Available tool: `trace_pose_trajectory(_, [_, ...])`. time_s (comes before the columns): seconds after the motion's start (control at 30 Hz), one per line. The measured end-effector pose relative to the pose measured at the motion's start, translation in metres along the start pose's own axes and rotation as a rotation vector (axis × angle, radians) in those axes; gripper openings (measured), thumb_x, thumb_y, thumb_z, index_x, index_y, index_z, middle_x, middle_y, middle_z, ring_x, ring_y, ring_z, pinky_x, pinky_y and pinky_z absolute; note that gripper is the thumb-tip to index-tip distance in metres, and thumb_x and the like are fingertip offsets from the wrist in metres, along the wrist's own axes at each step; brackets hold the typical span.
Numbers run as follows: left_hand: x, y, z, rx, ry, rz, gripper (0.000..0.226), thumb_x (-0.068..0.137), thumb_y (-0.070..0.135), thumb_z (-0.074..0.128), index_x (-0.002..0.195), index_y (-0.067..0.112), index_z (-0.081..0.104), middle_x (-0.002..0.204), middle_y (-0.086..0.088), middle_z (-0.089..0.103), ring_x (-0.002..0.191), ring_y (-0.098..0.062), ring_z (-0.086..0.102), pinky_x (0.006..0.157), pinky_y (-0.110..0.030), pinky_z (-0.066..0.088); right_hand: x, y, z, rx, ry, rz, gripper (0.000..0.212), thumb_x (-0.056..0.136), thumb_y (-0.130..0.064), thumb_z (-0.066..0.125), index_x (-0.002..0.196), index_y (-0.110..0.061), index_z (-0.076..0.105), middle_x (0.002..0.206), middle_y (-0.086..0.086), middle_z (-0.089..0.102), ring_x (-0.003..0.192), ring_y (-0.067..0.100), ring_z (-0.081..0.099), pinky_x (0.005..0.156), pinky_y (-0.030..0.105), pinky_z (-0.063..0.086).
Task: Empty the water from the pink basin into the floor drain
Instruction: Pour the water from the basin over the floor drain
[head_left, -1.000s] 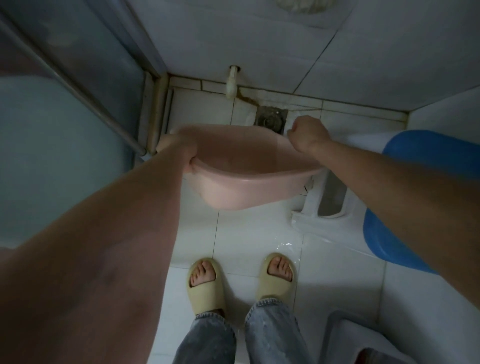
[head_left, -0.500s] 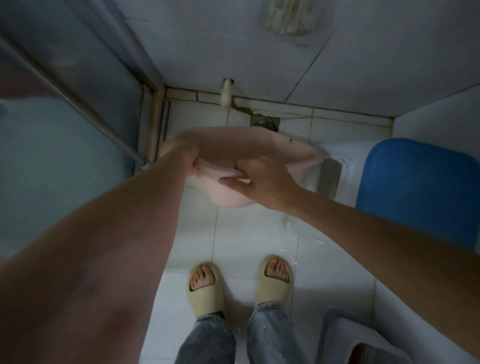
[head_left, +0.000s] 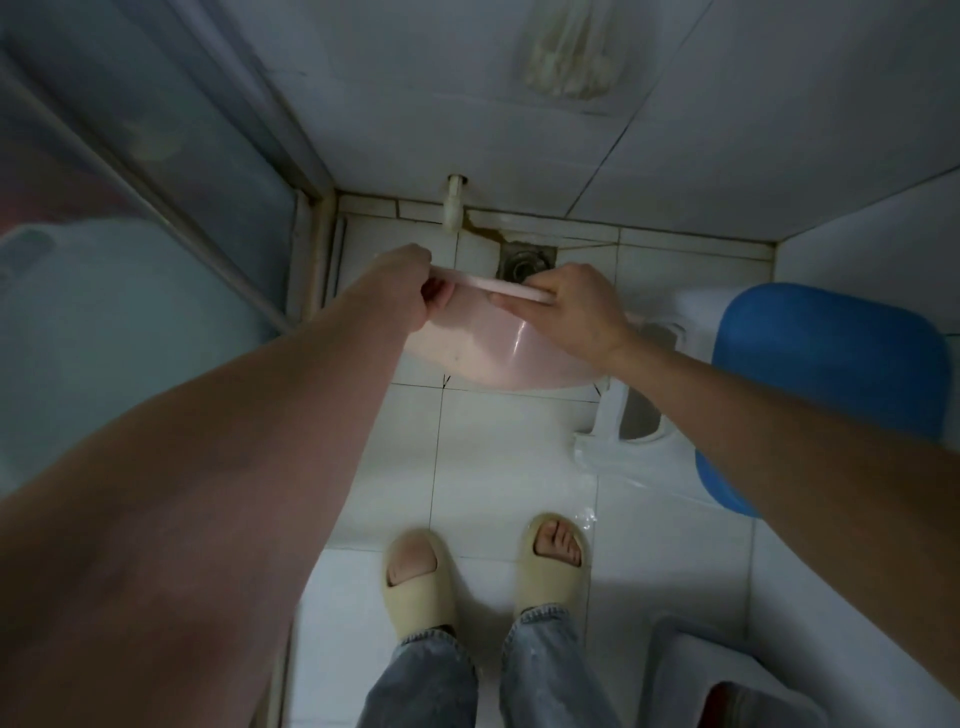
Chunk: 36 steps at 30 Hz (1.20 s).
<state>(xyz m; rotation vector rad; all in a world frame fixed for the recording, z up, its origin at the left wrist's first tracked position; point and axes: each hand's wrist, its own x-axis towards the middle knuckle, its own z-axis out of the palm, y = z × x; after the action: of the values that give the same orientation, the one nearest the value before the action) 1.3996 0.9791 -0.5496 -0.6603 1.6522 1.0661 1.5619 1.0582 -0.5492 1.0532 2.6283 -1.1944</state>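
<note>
Nearest us, our feet in beige foam slippers (head_left: 555, 558) stand on the wet white tiled floor (head_left: 488, 467). Beyond them we hold the round pink plastic basin (head_left: 483, 358) tipped steeply on edge, its underside facing us. Our left hand (head_left: 410, 288) pinches the near rim from the left, and our right hand (head_left: 571, 306) curls over the same rim, where half a second ago it reached under. Just past the rim lies the square metal floor drain (head_left: 524, 260), now uncovered.
</note>
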Motion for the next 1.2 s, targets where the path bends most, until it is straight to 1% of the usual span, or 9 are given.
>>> trace_pose_trajectory(0.17, [-0.021,0.012,0.008,-0.193,-0.109,-0.004,0.017,0.095,0.005,0.052,0.078,0.002,0.05,0.074,-0.01,0.049,0.065,-0.016,0.052,0.038,-0.027,0.055,0.004,-0.003,-0.018,0.0,0.06,0.085,0.047,0.082,-0.054,0.063,0.068,-0.011,0.072,0.049,-0.006,0.048,0.046,0.005,0.045,0.049,0.023,0.032])
trace_pose_trajectory(0.33, [-0.047,0.022,0.013,-0.322,-0.213,-0.021,0.022,0.094,0.0,0.052,0.072,-0.003,0.052,0.06,-0.014,0.059,0.062,-0.02,0.057,0.049,-0.031,0.057,0.008,-0.01,-0.039,0.073,0.063,0.164,0.048,0.082,-0.053,0.064,0.045,-0.025,0.051,0.047,-0.003,0.047,0.046,0.012,0.046,0.057,0.027,0.037])
trace_pose_trajectory(0.47, [-0.058,0.031,0.016,-0.137,-0.218,0.07,0.02,0.094,0.001,0.054,0.075,-0.002,0.052,0.072,-0.014,0.058,0.052,-0.019,0.063,0.04,-0.028,0.056,-0.002,-0.026,-0.056,0.058,-0.1,0.203,0.038,0.087,-0.045,0.061,0.062,-0.018,0.063,0.07,0.007,0.063,0.063,0.021,0.059,0.066,0.032,0.047])
trace_pose_trajectory(0.6, [-0.079,0.019,0.023,0.192,-0.218,0.189,0.01,0.092,0.001,0.057,0.082,-0.003,0.057,0.072,-0.014,0.06,0.043,-0.015,0.063,0.041,-0.03,0.056,-0.016,-0.046,-0.051,0.031,-0.271,0.225,0.005,0.085,-0.019,0.06,0.081,-0.017,0.062,0.072,0.001,0.061,0.068,0.023,0.06,0.052,0.025,0.044])
trace_pose_trajectory(0.73, [-0.106,0.014,0.027,0.363,-0.241,0.32,0.017,0.089,0.002,0.063,0.073,0.005,0.058,0.07,-0.018,0.065,0.035,-0.015,0.063,0.05,-0.037,0.059,-0.028,-0.056,-0.027,0.379,-0.109,0.442,0.038,0.083,-0.04,0.058,0.099,-0.007,0.069,0.088,0.006,0.069,0.082,0.024,0.065,0.072,0.028,0.054])
trace_pose_trajectory(0.87, [-0.125,0.025,0.016,0.861,-0.102,0.852,0.025,0.094,0.017,0.052,0.076,0.01,0.068,0.082,-0.013,0.073,0.069,-0.023,0.07,0.071,-0.025,0.055,-0.04,-0.077,-0.028,0.741,0.129,0.556,0.021,0.093,-0.026,0.059,0.099,-0.009,0.07,0.09,0.005,0.064,0.083,0.019,0.058,0.061,0.02,0.048])
trace_pose_trajectory(0.97, [-0.132,0.02,-0.005,1.088,0.101,1.162,0.028,0.094,0.018,0.047,0.117,0.009,0.061,0.122,-0.012,0.063,0.112,-0.027,0.056,0.089,-0.029,0.041,-0.039,-0.088,-0.036,0.645,0.304,0.665,0.03,0.086,-0.038,0.065,0.098,-0.011,0.07,0.085,0.004,0.063,0.075,0.019,0.058,0.056,0.019,0.046])
trace_pose_trajectory(1.03, [-0.13,0.009,-0.018,1.151,0.016,1.087,0.046,0.095,0.023,0.048,0.138,0.006,0.043,0.14,-0.014,0.048,0.129,-0.031,0.043,0.107,-0.035,0.034,-0.039,-0.088,-0.044,0.628,0.344,0.804,0.046,0.082,-0.046,0.067,0.107,-0.007,0.067,0.088,0.004,0.061,0.079,0.019,0.059,0.066,0.023,0.051])
trace_pose_trajectory(1.2, [-0.13,-0.021,-0.023,1.039,-0.248,1.021,0.068,0.093,0.045,0.05,0.148,0.011,0.028,0.146,-0.01,0.046,0.133,-0.027,0.045,0.109,-0.038,0.037,-0.063,-0.072,-0.061,0.999,0.455,0.922,0.076,0.064,-0.058,0.077,0.118,-0.007,0.06,0.11,0.005,0.067,0.093,0.023,0.066,0.089,0.035,0.055])
